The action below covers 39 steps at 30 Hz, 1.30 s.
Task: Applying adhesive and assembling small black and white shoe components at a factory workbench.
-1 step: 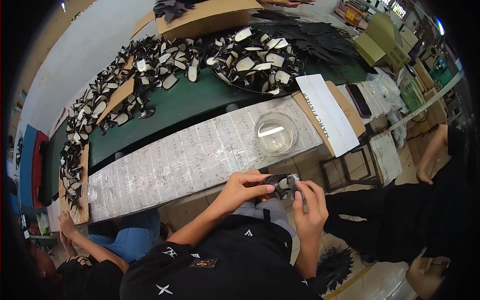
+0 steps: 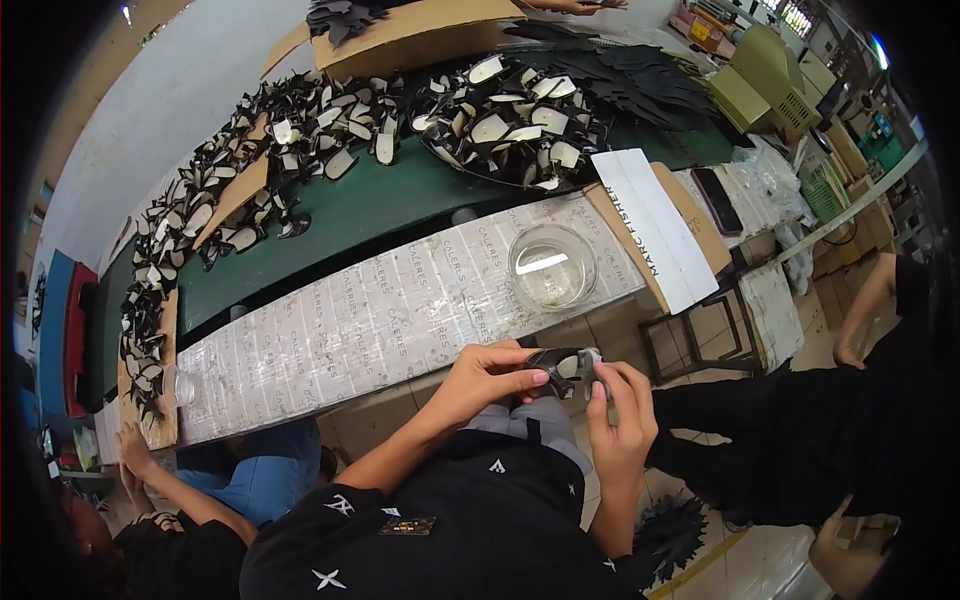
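Black curved piece [image 2: 543, 360] lies nine-to-three on my feed, left fingers [image 2: 522, 381] pinching its nine o'clock end, right fingers [image 2: 603, 371] nipping the grey bit [image 2: 588, 358] at three o'clock.

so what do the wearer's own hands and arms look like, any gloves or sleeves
The left hand and right hand are bare, with no gloves or watch showing. Both forearms are uncovered too. The top is black with scattered white motifs; its sleeve ends are hard to make out.
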{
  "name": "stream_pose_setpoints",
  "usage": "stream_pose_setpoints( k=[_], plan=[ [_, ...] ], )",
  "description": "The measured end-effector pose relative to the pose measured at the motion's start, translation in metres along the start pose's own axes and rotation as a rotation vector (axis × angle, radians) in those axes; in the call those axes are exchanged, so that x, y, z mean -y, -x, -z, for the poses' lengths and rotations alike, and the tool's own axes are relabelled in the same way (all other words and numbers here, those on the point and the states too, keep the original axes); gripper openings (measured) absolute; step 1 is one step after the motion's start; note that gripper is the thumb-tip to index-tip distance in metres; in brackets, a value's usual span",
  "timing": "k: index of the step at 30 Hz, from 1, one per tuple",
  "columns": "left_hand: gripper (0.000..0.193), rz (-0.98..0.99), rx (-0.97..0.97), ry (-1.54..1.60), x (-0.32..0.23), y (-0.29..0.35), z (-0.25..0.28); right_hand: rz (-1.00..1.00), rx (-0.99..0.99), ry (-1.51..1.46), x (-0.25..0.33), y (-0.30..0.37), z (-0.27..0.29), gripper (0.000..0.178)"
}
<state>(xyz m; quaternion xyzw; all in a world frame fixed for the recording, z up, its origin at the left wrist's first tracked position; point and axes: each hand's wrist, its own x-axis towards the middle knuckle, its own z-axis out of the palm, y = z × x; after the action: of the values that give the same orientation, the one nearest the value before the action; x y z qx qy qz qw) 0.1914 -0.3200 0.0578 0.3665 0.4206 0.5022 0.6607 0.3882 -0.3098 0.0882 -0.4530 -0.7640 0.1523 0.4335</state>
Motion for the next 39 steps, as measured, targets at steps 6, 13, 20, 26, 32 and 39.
stream_pose_setpoints(
  k=[6, 13, 20, 26, 32, 39],
  plan=[
    [0.026, 0.011, 0.019, 0.049, 0.005, 0.0, 0.005, -0.105, -0.069, -0.056, -0.004, 0.006, 0.01, 0.02],
    [0.022, 0.193, 0.064, 0.301, 0.009, -0.006, 0.009, -0.297, -0.105, -0.317, 0.002, 0.012, 0.013, 0.019],
    [0.019, 0.161, 0.055, 0.283, 0.006, -0.009, 0.001, -0.298, -0.001, -0.336, 0.012, 0.007, 0.002, 0.02],
    [0.019, 0.153, 0.042, 0.281, 0.006, -0.01, 0.001, -0.273, -0.07, -0.156, 0.007, 0.009, 0.004, 0.019],
    [0.017, 0.18, 0.025, 0.314, 0.009, -0.01, 0.005, -0.271, -0.178, -0.095, 0.003, 0.008, 0.007, 0.019],
    [0.016, 0.155, 0.066, 0.224, 0.009, -0.01, 0.0, -0.206, 0.009, -0.18, 0.001, -0.006, 0.017, 0.018]
  ],
)
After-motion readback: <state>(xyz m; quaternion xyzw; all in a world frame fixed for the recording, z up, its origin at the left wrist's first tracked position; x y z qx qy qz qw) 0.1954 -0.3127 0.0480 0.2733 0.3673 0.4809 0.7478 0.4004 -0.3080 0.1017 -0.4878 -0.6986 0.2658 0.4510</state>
